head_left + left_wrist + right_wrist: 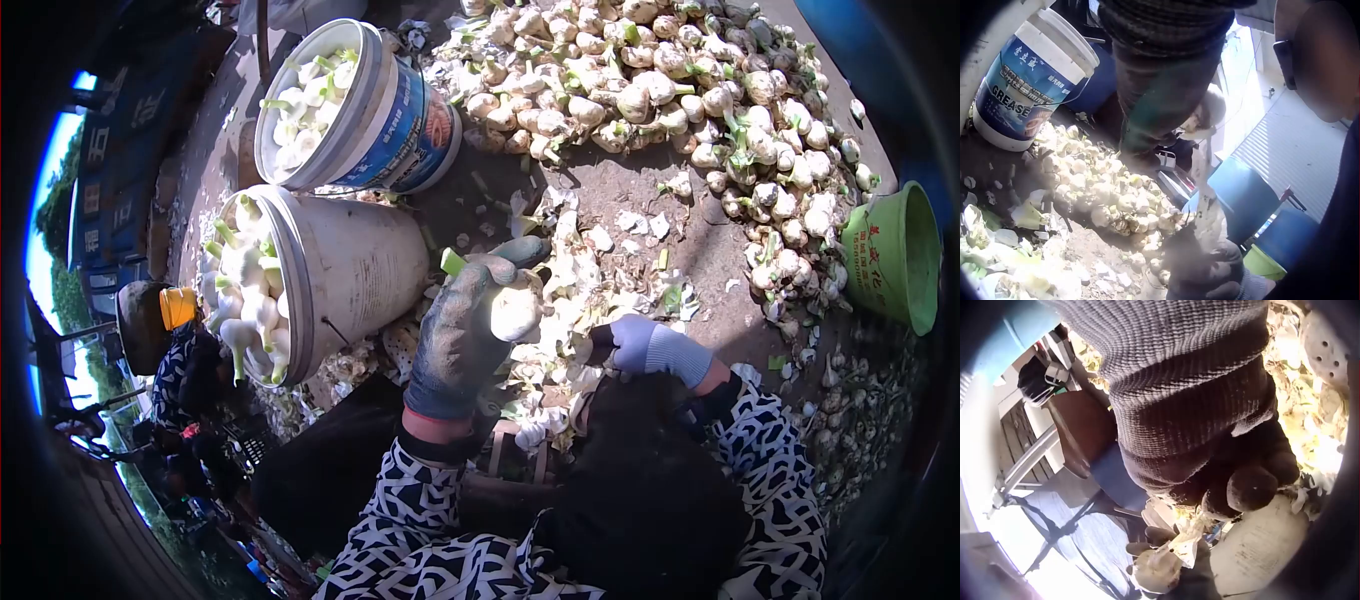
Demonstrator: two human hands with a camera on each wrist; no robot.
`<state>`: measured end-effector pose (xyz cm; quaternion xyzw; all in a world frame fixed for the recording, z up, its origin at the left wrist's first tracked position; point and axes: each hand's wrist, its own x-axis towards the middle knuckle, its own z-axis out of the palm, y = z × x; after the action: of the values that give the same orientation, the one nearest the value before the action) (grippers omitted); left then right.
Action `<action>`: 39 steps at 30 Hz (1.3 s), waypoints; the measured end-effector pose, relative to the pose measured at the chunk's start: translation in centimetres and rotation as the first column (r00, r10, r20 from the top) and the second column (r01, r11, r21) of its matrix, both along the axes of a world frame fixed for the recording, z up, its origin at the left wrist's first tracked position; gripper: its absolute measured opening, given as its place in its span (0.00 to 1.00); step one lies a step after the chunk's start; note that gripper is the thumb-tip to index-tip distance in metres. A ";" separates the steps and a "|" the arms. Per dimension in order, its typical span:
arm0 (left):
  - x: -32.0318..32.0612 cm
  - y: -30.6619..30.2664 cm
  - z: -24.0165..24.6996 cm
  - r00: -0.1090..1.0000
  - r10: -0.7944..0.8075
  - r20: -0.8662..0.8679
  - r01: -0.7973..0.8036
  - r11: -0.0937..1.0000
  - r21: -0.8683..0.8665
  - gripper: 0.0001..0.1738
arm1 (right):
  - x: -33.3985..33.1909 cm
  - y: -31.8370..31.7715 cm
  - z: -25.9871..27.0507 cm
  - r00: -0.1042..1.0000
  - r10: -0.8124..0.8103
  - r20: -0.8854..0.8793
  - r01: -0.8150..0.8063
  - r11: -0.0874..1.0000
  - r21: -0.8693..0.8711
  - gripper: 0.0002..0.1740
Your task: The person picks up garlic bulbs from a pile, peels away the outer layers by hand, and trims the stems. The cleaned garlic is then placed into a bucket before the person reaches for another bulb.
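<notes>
In the head view my left hand (455, 345), in a dark soiled glove, holds a pale garlic bulb (515, 310); a cut green stem shows beside its fingers. To the right, my gloved right hand (645, 345) has its fingers curled. Between the two hands, in the left wrist view, a whitish strip of garlic skin (1204, 169) stretches from the bulb (1213, 109) down to the right hand (1210, 269), which pinches it. The right wrist view also shows the skin (1188, 540) running between the curled right fingers and the bulb (1157, 572).
Two buckets, one white (360, 255) and one with a blue label (420, 125), hold trimmed garlic on the left. A large heap of garlic (650, 90) lies at the back. Loose skins (565, 260) litter the ground. A green tub (895, 260) stands at right.
</notes>
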<state>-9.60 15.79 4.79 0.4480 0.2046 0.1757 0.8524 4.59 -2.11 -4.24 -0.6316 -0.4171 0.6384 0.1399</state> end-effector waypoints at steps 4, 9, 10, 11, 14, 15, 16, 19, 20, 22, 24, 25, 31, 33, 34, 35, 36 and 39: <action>0.0 0.6 -0.2 0.996 -0.044 -0.081 0.070 0.931 0.358 0.16 | -0.6 0.1 1.0 0.935 -0.085 0.345 -0.067 0.911 0.406 0.20; 1.4 0.4 1.9 0.923 0.031 -0.384 0.205 0.805 0.557 0.18 | 1.8 3.5 6.3 0.870 -0.490 -0.052 0.352 0.544 0.761 0.19; 1.0 0.2 1.4 0.964 -0.028 -0.266 0.140 0.901 0.411 0.29 | 2.1 4.4 7.2 0.870 -0.490 -0.050 0.350 0.543 0.763 0.19; 1.1 -0.1 1.1 0.964 -0.027 -0.263 0.137 0.901 0.411 0.29 | 2.1 5.4 8.3 0.857 -0.514 0.039 0.248 0.477 0.843 0.22; 2.0 -0.6 -0.8 1.000 0.014 -0.012 -0.009 0.935 0.355 0.39 | 1.1 7.2 8.9 0.828 -0.538 0.157 0.151 0.484 0.862 0.26; 2.1 -0.3 -0.6 0.999 0.003 -0.053 0.014 0.948 0.317 0.42 | 1.1 7.3 8.9 0.852 -0.489 0.188 0.159 0.583 0.797 0.24; 2.3 -0.4 -0.3 0.994 0.032 -0.102 0.007 0.930 0.369 0.41 | 1.2 7.3 8.8 0.853 -0.484 0.194 0.153 0.588 0.795 0.24; 2.4 -1.0 1.3 0.984 0.090 -0.157 -0.030 0.937 0.348 0.44 | 1.4 7.0 8.3 0.869 -0.495 -0.011 0.332 0.566 0.754 0.18; 1.8 -1.3 0.8 0.977 0.104 -0.185 0.024 0.812 0.584 0.44 | 1.2 6.8 7.8 0.798 -0.585 -0.145 0.533 0.572 0.624 0.15; 0.9 -1.4 0.4 0.964 0.152 -0.218 0.163 0.310 0.937 0.49 | 0.8 6.3 7.1 0.677 -0.666 -0.314 0.714 0.492 0.498 0.11; 0.0 -1.5 -0.8 0.962 0.182 -0.204 0.166 0.201 0.965 0.46 | 0.5 6.1 6.8 0.703 -0.634 -0.322 0.682 0.474 0.556 0.11; -0.1 -1.4 -1.0 0.971 0.161 -0.176 0.118 0.318 0.941 0.46 | 0.5 6.0 6.7 0.723 -0.607 -0.329 0.652 0.443 0.616 0.11; 0.0 -0.1 1.5 0.946 -0.099 -0.309 0.040 0.981 -0.192 0.44 | 1.4 5.7 7.5 0.723 -0.535 -0.438 0.691 0.539 0.482 0.12; 0.1 -1.3 0.8 0.997 -0.049 -0.058 0.022 0.915 -0.403 0.40 | 1.9 5.5 8.8 0.611 -0.537 -0.582 0.719 0.684 0.124 0.12; -0.4 -1.3 -0.9 0.980 0.039 -0.197 0.028 0.945 0.325 0.40 | 1.9 5.6 8.1 0.651 -0.436 -0.621 0.659 0.731 0.178 0.12; -0.8 -1.3 -2.2 0.952 0.195 -0.238 0.121 0.474 0.872 0.40 | 1.4 5.8 7.4 0.641 -0.401 -0.655 0.638 0.752 0.164 0.11; -0.5 0.8 -2.6 0.946 0.090 -0.310 0.316 -0.067 0.946 0.32 | 1.4 6.4 6.4 0.805 -0.266 -0.530 0.583 0.518 0.625 0.11; 1.9 1.6 -1.1 0.801 0.002 -0.598 0.045 0.997 0.063 0.29 | 2.4 6.5 3.2 0.918 -0.209 -0.336 0.396 0.484 0.780 0.11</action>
<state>-7.73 17.41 3.71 0.5142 0.4510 0.0233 0.7292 6.96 4.41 -1.02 -0.4848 -0.5357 0.3851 0.5742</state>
